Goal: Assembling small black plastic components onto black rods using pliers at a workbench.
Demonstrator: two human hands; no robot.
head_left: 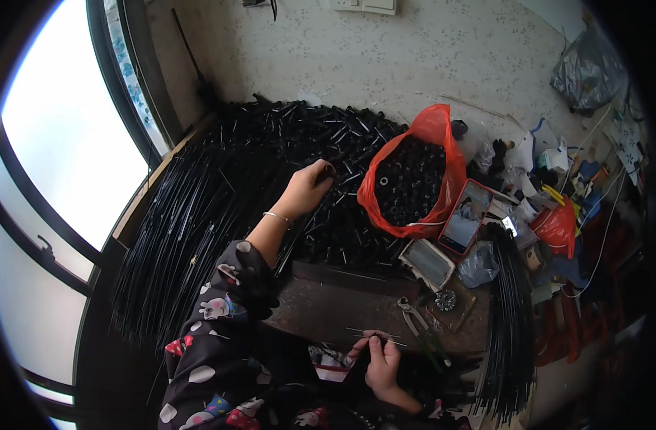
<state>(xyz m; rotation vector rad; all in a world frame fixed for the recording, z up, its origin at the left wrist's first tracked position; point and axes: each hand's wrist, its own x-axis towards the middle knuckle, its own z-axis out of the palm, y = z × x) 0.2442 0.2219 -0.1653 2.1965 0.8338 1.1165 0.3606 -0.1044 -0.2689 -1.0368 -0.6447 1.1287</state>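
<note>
My left hand (pixel 308 189), with a bracelet at the wrist, reaches over a heap of short black tubular pieces (pixel 321 129). Its fingers are curled together near a dark bit at their tips, too unclear to name. Low in front of me, my right hand (pixel 382 364) pinches a few thin metal rods (pixel 373 335) that lie crosswise between thumb and fingers. A red plastic bag (pixel 366 188), filled with small black ring-like parts (pixel 410 179), stands open to the right of my left hand. Pincers with green handles (pixel 422 330) lie beside my right hand on the dark worktop (pixel 321 304).
Long thin black rods (pixel 177 244) cover the left side, and another bundle (pixel 511 330) hangs at the right. Near the red bag lie a phone (pixel 466 218), a shallow rectangular tray (pixel 428 264) and a round metal cluster (pixel 445 299). Mixed clutter (pixel 550 186) fills the far right.
</note>
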